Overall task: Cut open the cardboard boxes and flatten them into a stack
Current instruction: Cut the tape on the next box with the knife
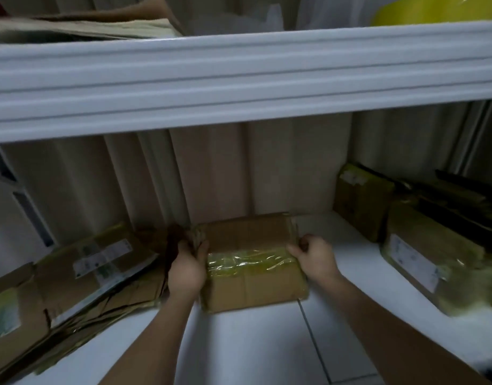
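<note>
Both hands grip 1 box at 6 o'clock on the floor; left hand holds its left end, right hand its right; flattened stack at 8 o'clock; uncut, judging by its tape; next needs a blade.

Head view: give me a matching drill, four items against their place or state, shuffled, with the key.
Items
1. middle box
2. flattened cardboard pile
3. labelled boxes
4. yellow roll

Places or states
A. on the upper shelf, top right
B. lying flat at the left
C. held at both ends by the left hand and right hand
D. unopened, at the right

Pairs: 1-C, 2-B, 3-D, 4-A
</note>
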